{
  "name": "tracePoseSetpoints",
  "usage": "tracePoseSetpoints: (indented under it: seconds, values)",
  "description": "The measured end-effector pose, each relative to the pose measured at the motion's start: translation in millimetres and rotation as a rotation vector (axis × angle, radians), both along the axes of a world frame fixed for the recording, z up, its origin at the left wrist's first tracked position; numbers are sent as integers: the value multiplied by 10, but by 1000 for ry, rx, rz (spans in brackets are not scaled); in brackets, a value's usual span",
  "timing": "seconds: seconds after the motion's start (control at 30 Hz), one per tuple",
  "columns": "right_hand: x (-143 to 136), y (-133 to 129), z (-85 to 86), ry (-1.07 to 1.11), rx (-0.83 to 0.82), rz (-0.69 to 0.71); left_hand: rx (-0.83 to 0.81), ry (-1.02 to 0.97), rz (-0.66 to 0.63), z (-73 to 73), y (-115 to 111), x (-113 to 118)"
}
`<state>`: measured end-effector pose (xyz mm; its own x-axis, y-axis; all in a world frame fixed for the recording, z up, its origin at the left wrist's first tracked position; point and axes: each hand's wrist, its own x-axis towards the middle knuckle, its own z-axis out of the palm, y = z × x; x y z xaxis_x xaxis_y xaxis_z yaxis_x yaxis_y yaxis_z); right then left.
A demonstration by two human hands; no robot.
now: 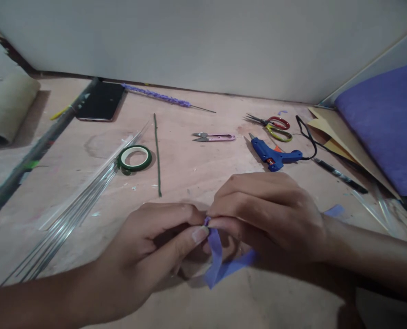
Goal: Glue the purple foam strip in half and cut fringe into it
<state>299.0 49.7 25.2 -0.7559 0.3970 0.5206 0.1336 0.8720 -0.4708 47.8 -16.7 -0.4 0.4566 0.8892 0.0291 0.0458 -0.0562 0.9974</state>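
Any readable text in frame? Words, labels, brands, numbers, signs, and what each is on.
None readable.
Black pen: pale marks on the barrel, too small and blurred to read.
Blue glue gun: no legible lettering.
Phone: dark face, no text visible.
Green tape roll: no legible print.
Purple strip: no print visible.

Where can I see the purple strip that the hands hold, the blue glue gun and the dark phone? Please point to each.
Purple strip (216,253): head view, on its hanging length.
Blue glue gun (275,156): head view, on its body.
Dark phone (100,101): head view, on its upper face.
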Motion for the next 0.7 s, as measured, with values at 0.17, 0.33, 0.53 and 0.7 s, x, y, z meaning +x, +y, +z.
tracePoseSetpoints:
  seconds: [0.17, 0.33, 0.53, 0.7]
  values:
    - [10, -28, 88, -166, 1, -38, 110, 73, 43, 39, 19, 26]
    - [-26, -59, 89, -164, 156, -49, 246, 156, 73, 59, 49, 71]
    - [-58, -124, 84, -183, 391, -30, 299, 260, 94, 49, 27, 84]
    - [-77, -147, 14, -170, 490, -57, 289, 242, 103, 7, 15, 84]
